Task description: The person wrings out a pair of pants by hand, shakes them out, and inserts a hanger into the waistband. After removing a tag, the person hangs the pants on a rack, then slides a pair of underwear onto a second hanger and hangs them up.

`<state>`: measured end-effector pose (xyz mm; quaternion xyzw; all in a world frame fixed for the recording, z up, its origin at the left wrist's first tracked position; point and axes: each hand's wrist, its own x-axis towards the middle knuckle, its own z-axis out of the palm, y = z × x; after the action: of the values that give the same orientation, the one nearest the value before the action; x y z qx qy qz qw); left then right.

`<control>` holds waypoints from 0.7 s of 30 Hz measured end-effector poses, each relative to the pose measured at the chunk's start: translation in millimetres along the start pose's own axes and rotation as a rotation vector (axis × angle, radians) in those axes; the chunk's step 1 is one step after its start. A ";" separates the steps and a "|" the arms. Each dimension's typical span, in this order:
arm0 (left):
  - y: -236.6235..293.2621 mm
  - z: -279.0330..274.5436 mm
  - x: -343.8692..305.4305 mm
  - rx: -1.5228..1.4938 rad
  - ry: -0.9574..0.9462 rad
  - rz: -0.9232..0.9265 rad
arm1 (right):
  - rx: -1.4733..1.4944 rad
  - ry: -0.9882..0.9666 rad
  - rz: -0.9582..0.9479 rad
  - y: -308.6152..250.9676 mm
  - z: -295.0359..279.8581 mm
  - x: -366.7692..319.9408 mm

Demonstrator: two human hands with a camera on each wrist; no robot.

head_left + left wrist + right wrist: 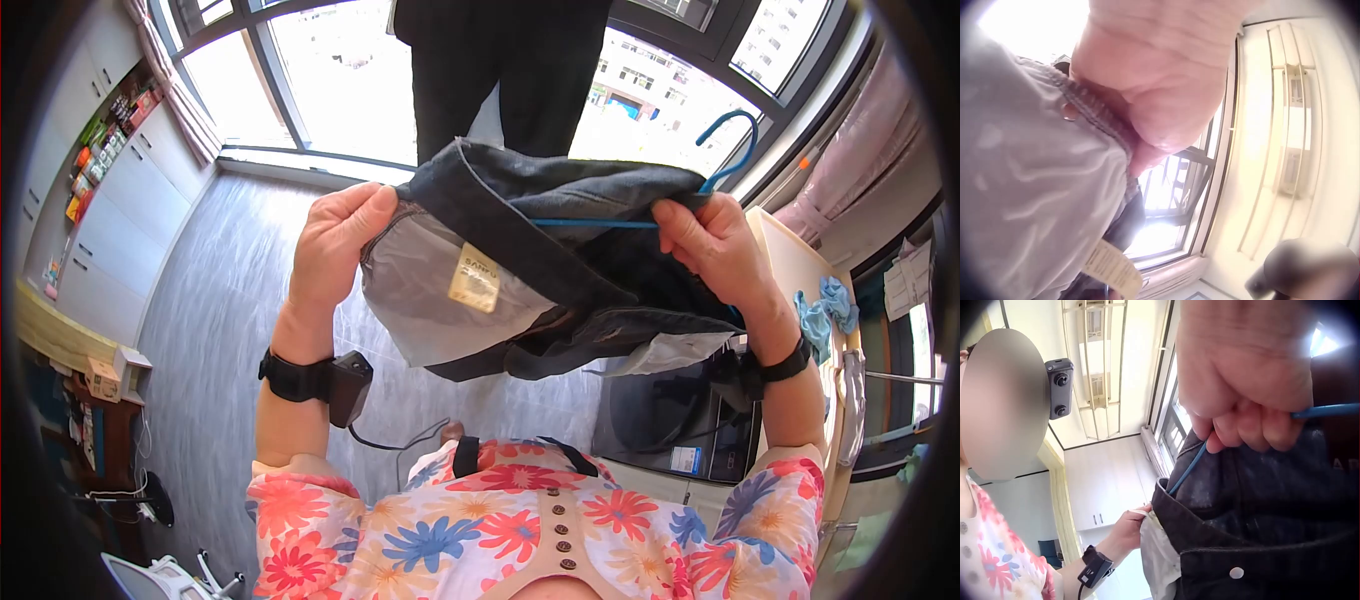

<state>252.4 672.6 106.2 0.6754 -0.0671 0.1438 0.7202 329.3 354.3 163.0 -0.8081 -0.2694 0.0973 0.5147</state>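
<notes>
My left hand (pixel 335 235) pinches the dark pants (pixel 680 285) by an edge | my right hand (pixel 722 240) grips the blue clothes hanger (pixel 600 224) | pants are up between both | best pull softly, so cloth doesn't bunch

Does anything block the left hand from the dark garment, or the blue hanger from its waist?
Nothing visible: the left hand pinches the dark garment directly, and the blue hanger passes into its waist.
</notes>
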 end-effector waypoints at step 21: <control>13.0 62.6 -27.0 0.912 0.273 0.787 | 0.005 0.101 -0.145 26.1 38.6 2.3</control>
<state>228.9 607.9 115.7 0.8154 -0.1503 0.4981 0.2537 323.2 377.2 122.8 -0.7892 -0.3006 0.0198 0.5352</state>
